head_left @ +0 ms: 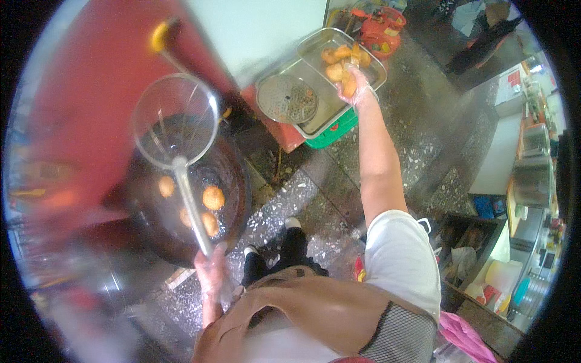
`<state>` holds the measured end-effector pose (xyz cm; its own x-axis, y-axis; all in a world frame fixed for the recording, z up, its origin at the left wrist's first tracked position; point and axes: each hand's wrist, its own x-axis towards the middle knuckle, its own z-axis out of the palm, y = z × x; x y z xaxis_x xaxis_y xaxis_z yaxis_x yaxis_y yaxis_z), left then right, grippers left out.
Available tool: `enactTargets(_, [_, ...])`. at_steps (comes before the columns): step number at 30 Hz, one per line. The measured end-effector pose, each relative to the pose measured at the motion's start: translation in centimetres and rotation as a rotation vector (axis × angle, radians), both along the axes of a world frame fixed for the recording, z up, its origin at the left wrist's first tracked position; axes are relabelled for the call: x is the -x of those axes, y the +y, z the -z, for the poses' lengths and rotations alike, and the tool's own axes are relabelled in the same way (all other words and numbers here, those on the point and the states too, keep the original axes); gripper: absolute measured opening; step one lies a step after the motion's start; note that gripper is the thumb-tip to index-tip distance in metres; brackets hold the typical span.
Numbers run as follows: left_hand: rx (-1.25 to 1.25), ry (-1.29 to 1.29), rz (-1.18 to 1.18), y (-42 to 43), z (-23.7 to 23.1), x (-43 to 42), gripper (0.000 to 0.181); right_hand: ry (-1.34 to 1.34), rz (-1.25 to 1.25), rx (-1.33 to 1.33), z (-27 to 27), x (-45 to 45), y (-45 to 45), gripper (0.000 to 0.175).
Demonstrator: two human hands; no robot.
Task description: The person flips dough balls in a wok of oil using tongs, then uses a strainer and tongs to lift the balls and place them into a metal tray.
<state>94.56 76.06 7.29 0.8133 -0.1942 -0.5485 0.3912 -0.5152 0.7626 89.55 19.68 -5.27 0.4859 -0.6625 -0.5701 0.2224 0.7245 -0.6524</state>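
Observation:
My left hand (pixel 211 270), in a thin clear glove, grips the metal handle of a round wire-mesh skimmer (pixel 177 122). The skimmer is raised over a dark wok (pixel 238 181) of oil, its mesh bowl towards the far side. Several round golden fried pieces (pixel 213 198) float in the oil, some partly behind the handle. Stretched out to the far right, my gloved right hand (pixel 358 90) closes around golden fried pieces (pixel 348 85) above a steel tray (pixel 379 68). More browned pieces (pixel 335 71) lie in that tray.
A larger steel tray (pixel 313 134) with a perforated round plate (pixel 288 99) sits under the smaller one, over a green basket (pixel 333 131). Behind stands a red gas cylinder (pixel 381 31). A yellow-ended handle (pixel 160 38) juts out beyond the wok. Shelves and containers line the right.

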Motion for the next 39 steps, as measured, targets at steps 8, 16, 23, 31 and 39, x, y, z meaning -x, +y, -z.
enactTargets(8, [0.287, 0.314, 0.211, -14.4, 6.9, 0.5, 0.026, 0.068, -0.122, 0.106, 6.5, 8.4, 14.0, 0.039])
enactTargets(16, [0.327, 0.168, 0.186, -29.7, 23.0, -0.7, 0.03, 0.841, -0.316, 0.657, 6.5, 10.0, 18.5, 0.072])
enactTargets(23, [0.232, 0.123, 0.29, -33.8, 29.7, -1.5, 0.029, 0.731, -0.352, 0.982, 13.3, 4.0, 11.9, 0.086])
enactTargets(31, [0.136, -0.138, 0.639, -30.5, 30.8, -3.0, 0.047, 0.785, -0.125, 0.937, 13.8, 1.7, 13.5, 0.093])
enactTargets(39, [0.596, -0.232, 0.965, -13.9, 24.4, 6.2, 0.044, 0.928, -0.026, 0.555, 13.6, 15.1, 37.0, 0.064])
